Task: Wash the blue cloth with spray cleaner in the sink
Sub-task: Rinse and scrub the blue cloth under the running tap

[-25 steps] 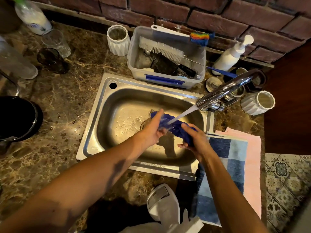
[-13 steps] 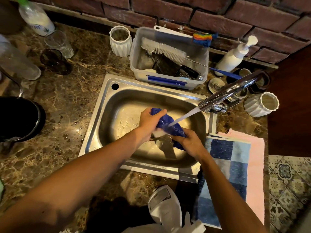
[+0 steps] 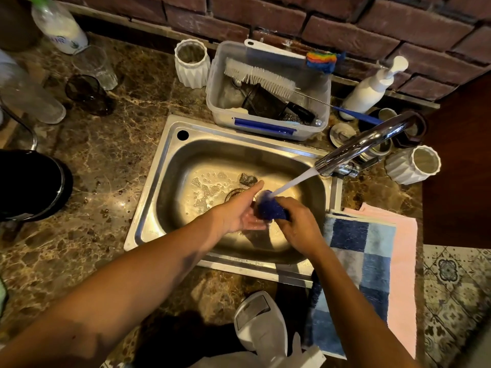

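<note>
Bunched blue cloth (image 3: 272,209) under running water (image 3: 295,181)

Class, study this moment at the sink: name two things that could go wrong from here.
1. The slanting water stream strikes the bunched blue cloth between the left hand and right hand; spray might wet the blue checked towel.
2. A dropped cloth could cover the steel sink's drain.

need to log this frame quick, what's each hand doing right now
Left hand: open, fingers straight, palm against the blue cloth.
Right hand: fingers curled round the balled-up blue cloth, holding it under the tap stream.
</note>
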